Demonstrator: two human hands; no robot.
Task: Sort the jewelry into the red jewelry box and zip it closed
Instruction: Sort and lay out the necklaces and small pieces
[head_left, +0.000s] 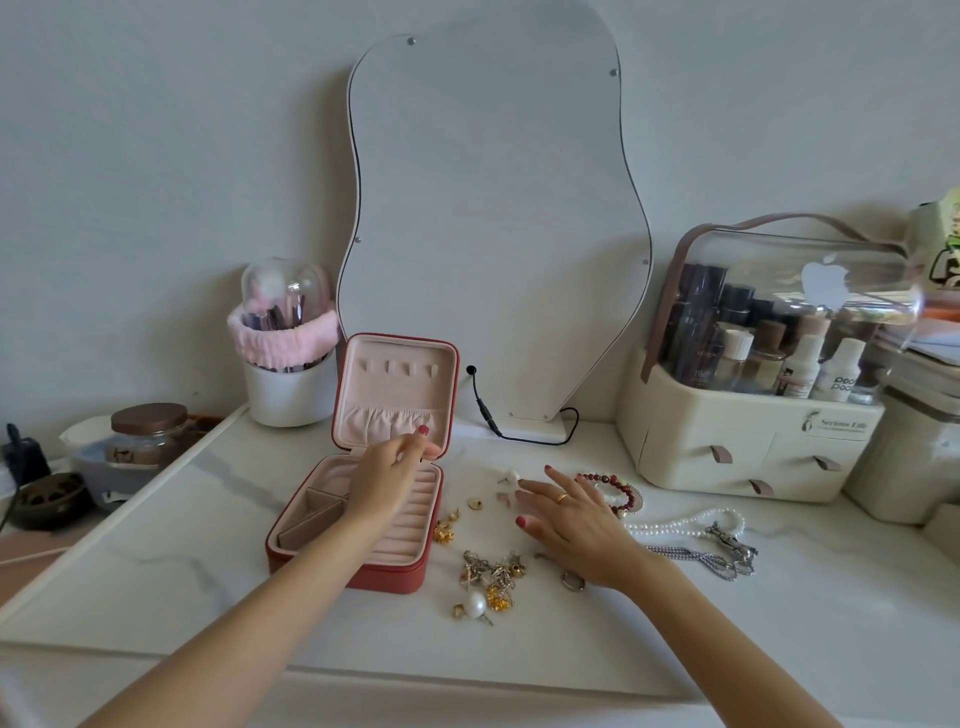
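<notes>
Left hand (387, 480) over box (358, 525), frame centre, fingers loosely curled, holding nothing visible. Right hand (571, 514) fingers spread above earrings (511, 480); careless sweep could scatter them.

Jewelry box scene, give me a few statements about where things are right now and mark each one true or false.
1. The red jewelry box stands open with its lid upright. True.
2. The pearl necklace already lies inside the box. False: it lies on the tabletop, right of the right hand.
3. The left hand reaches over the open box. True.
4. The right hand grips the red bead bracelet. False: its fingers are spread flat above the table, holding nothing.
5. A loose heap of gold and silver pieces lies in front of the box's right corner. True.
</notes>
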